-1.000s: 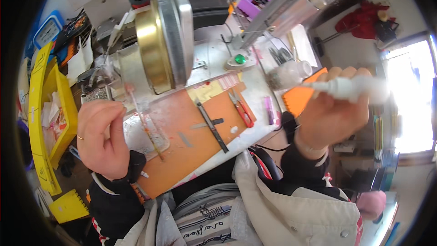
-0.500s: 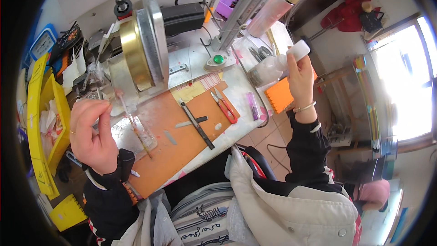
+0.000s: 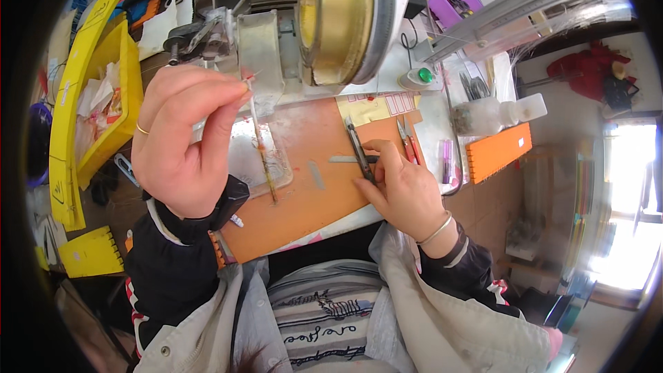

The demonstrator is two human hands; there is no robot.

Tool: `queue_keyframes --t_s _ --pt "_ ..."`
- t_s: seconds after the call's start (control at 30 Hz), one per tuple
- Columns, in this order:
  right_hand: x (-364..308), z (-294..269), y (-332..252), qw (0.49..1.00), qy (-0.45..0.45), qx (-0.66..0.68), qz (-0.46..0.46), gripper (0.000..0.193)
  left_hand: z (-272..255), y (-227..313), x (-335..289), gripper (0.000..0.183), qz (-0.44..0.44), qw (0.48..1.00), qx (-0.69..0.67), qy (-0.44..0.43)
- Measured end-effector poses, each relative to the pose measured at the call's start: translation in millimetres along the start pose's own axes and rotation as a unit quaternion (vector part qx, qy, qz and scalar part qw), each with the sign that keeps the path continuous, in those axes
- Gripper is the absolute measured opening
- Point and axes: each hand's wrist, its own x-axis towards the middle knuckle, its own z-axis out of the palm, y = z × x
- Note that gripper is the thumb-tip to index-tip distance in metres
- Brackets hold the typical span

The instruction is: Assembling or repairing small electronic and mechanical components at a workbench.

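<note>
My left hand is raised over the left side of the orange-brown mat, thumb and fingertips pinched together. What they hold, if anything, is too small to make out. Just past the fingertips, a thin stained stick slants across a clear shallow tray. On the mat, my right hand has its thumb and index finger around the lower end of a slim black-and-silver utility knife. Red-handled snips lie just beyond that hand, partly covered. A grey blade-like strip runs under the knife.
A large brass-coloured wheel stands behind the mat. A translucent bottle with a white top is at the right, beside an orange notebook. A yellow bin sits at the left; a green button is behind.
My right hand has let go of the white-topped bottle and come down to the knife on the mat. My left hand stays pinched. The whole view has shifted.
</note>
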Motion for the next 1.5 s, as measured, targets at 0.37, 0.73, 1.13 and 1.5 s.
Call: queue_keyframes --t_s 0.37,0.73,1.13,1.5 --pt "-4.8 -44.1 -4.1 0.598 -0.083 0.796 -0.053 0.036 -12.5 3.2 3.7 0.026 0.002 0.997 0.034 -0.064" --pt "32.0 -39.6 -56.8 0.797 0.040 0.543 -0.263 0.034 -17.5 -0.6 1.8 0.027 -0.048 0.986 -0.090 -0.134" --pt "38.5 -30.8 -62.5 0.851 0.082 0.453 -0.253 0.025 -14.5 0.1 2.2 0.028 -0.062 0.983 -0.108 -0.134" --pt "42.7 -31.5 -71.8 0.853 0.052 0.458 -0.242 0.024 -9.6 -9.0 -0.1 0.020 0.004 0.990 -0.106 -0.096"
